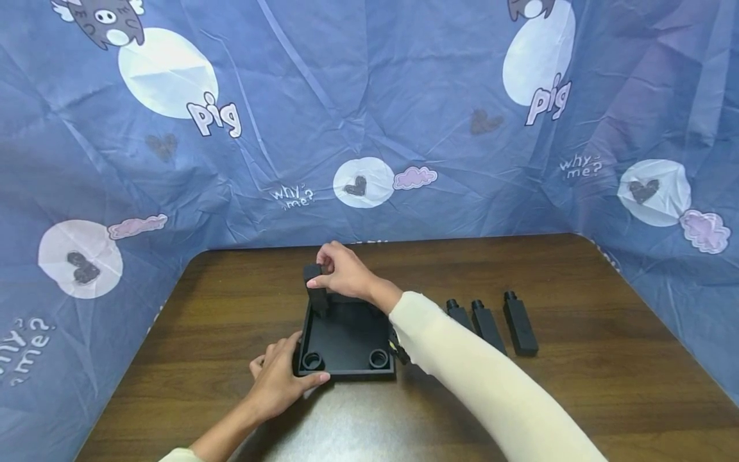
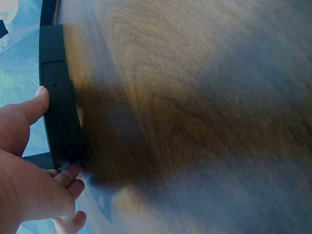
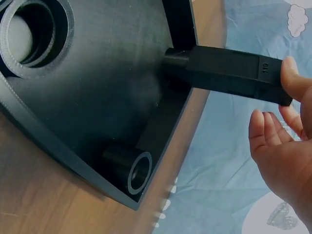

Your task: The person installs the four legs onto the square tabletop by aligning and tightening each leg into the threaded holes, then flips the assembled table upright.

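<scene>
A shallow black square tray (image 1: 346,333) with raised walls and round corner sockets (image 1: 378,359) lies on the table. My left hand (image 1: 280,378) grips its near left corner, thumb (image 2: 41,97) against the front wall and fingers at the side. In my right hand (image 1: 346,273), thumb and fingers pinch the top of a black square-sided post (image 3: 229,73). The post stands upright at the far left corner, its lower end at the socket there. My right forearm covers the far right socket in the head view; the right wrist view shows that socket (image 3: 140,173) vacant.
Three more black posts, a left one (image 1: 458,314), a middle one (image 1: 489,327) and a right one (image 1: 519,324), lie on the brown wooden table (image 1: 606,359) right of the tray, their narrow necks pointing away. A blue printed cloth (image 1: 369,115) hangs behind the table.
</scene>
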The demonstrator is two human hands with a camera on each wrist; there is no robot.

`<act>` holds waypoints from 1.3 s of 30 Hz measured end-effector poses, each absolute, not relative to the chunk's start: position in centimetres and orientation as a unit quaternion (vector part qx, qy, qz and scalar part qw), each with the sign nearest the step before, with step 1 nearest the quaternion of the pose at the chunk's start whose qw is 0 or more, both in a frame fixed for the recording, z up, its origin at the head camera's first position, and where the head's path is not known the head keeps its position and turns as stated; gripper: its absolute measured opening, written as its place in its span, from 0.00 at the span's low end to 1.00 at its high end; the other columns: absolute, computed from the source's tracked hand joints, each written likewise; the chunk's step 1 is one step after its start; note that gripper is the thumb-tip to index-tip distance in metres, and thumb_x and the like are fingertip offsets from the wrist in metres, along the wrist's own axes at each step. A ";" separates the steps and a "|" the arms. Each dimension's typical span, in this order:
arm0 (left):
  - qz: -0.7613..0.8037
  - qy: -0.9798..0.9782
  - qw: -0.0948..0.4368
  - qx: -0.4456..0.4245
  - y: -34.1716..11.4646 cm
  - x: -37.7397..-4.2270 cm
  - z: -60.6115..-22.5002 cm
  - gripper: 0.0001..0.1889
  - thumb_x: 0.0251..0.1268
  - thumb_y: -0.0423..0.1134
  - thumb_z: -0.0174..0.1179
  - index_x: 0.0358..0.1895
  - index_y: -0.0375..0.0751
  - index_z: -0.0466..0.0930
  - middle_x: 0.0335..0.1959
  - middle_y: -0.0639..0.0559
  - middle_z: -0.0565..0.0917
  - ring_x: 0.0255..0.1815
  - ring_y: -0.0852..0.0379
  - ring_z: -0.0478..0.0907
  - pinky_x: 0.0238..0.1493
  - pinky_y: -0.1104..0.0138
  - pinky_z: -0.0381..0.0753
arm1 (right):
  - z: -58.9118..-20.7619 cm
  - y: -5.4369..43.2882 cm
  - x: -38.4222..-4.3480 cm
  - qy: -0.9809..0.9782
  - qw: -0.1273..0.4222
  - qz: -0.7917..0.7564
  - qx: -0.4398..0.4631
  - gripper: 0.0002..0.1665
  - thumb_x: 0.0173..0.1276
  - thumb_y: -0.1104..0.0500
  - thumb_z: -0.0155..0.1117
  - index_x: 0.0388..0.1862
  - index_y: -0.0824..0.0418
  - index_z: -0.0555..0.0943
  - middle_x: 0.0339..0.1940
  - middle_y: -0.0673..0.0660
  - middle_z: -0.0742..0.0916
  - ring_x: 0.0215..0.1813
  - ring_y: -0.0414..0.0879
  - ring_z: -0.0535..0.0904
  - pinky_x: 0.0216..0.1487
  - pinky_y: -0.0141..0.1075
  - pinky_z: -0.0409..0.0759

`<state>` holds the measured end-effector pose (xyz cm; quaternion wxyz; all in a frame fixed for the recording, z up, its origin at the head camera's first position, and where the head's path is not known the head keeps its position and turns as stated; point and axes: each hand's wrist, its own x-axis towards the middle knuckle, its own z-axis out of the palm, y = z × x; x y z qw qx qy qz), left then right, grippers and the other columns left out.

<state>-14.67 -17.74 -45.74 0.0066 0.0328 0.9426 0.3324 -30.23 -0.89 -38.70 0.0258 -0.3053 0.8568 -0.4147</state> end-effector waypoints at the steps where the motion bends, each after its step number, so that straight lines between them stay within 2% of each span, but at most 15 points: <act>1: 0.333 0.942 0.007 0.032 -17.7 -14.6 -45.8 0.51 0.51 0.53 0.81 0.72 0.25 0.67 0.56 0.37 0.80 0.60 0.39 0.69 0.57 0.37 0.51 | -38.8 -0.9 -30.2 0.859 0.025 -0.411 -0.303 0.21 0.62 0.58 0.81 0.40 0.63 0.75 0.39 0.55 0.76 0.41 0.46 0.74 0.45 0.34 0.72; 5: 0.334 0.942 0.004 0.033 -17.7 -14.6 -45.7 0.50 0.52 0.52 0.81 0.72 0.25 0.67 0.57 0.36 0.79 0.60 0.39 0.69 0.57 0.37 0.51 | -38.8 -0.9 -30.3 0.863 0.037 -0.403 -0.302 0.24 0.63 0.55 0.80 0.42 0.63 0.73 0.40 0.55 0.76 0.42 0.46 0.73 0.45 0.35 0.72; 9: 0.334 0.942 0.002 0.032 -17.7 -14.5 -45.7 0.50 0.51 0.52 0.81 0.72 0.26 0.67 0.57 0.36 0.79 0.59 0.40 0.69 0.57 0.37 0.51 | -38.5 -0.4 -30.5 0.850 0.071 -0.415 -0.317 0.28 0.66 0.57 0.77 0.60 0.66 0.77 0.49 0.60 0.77 0.48 0.49 0.75 0.52 0.38 0.74; 11: 0.332 0.943 -0.001 0.033 -17.7 -14.5 -45.7 0.50 0.51 0.52 0.81 0.72 0.26 0.67 0.57 0.37 0.80 0.59 0.40 0.69 0.57 0.37 0.51 | -38.2 -0.2 -30.6 0.840 0.096 -0.423 -0.326 0.32 0.69 0.60 0.74 0.69 0.64 0.75 0.54 0.63 0.77 0.53 0.51 0.76 0.57 0.40 0.75; 13: 0.333 0.942 -0.001 0.033 -17.7 -14.5 -45.7 0.50 0.51 0.52 0.81 0.72 0.26 0.67 0.56 0.37 0.80 0.58 0.40 0.69 0.56 0.38 0.51 | -37.9 -0.1 -30.7 0.832 0.121 -0.427 -0.334 0.33 0.72 0.63 0.70 0.74 0.61 0.74 0.59 0.64 0.75 0.57 0.53 0.76 0.60 0.42 0.75; 16: 0.335 0.942 -0.002 0.033 -17.7 -14.6 -45.7 0.50 0.51 0.51 0.81 0.72 0.26 0.68 0.55 0.37 0.80 0.57 0.40 0.70 0.54 0.38 0.52 | -37.6 0.0 -30.7 0.825 0.141 -0.425 -0.346 0.31 0.73 0.68 0.66 0.74 0.61 0.75 0.61 0.65 0.76 0.59 0.54 0.76 0.60 0.41 0.76; 20: 0.338 0.941 -0.001 0.034 -17.7 -14.6 -45.8 0.49 0.51 0.51 0.81 0.72 0.27 0.68 0.55 0.38 0.80 0.57 0.40 0.70 0.54 0.39 0.52 | -37.6 -0.1 -30.8 0.827 0.142 -0.416 -0.350 0.26 0.75 0.69 0.63 0.70 0.62 0.79 0.55 0.62 0.78 0.52 0.51 0.78 0.52 0.35 0.76; 23: 0.337 0.941 -0.003 0.035 -17.7 -14.6 -45.8 0.49 0.51 0.51 0.81 0.71 0.27 0.68 0.55 0.38 0.80 0.58 0.40 0.69 0.54 0.39 0.52 | -37.7 -0.3 -30.8 0.833 0.131 -0.410 -0.348 0.24 0.75 0.68 0.63 0.69 0.62 0.80 0.50 0.60 0.78 0.48 0.49 0.78 0.49 0.34 0.74; 25: 0.337 0.941 -0.003 0.035 -17.7 -14.6 -45.8 0.49 0.51 0.51 0.81 0.71 0.27 0.68 0.55 0.38 0.80 0.58 0.40 0.69 0.54 0.39 0.52 | -37.7 -0.4 -30.7 0.837 0.123 -0.406 -0.345 0.24 0.74 0.68 0.64 0.68 0.62 0.80 0.48 0.59 0.78 0.49 0.49 0.80 0.49 0.33 0.74; 30: 0.338 0.941 -0.002 0.033 -17.7 -14.6 -45.8 0.49 0.51 0.51 0.81 0.71 0.27 0.68 0.55 0.38 0.80 0.58 0.40 0.69 0.54 0.39 0.52 | -37.8 -0.5 -30.6 0.845 0.112 -0.401 -0.337 0.24 0.74 0.68 0.65 0.67 0.61 0.81 0.47 0.58 0.78 0.52 0.50 0.81 0.48 0.32 0.75; 39: 0.340 0.940 -0.003 0.035 -17.6 -14.6 -45.8 0.49 0.51 0.50 0.81 0.71 0.26 0.68 0.56 0.37 0.80 0.59 0.39 0.69 0.55 0.38 0.51 | -37.9 -0.5 -30.5 0.845 0.108 -0.410 -0.326 0.23 0.74 0.67 0.65 0.67 0.59 0.82 0.45 0.57 0.77 0.45 0.46 0.77 0.43 0.31 0.72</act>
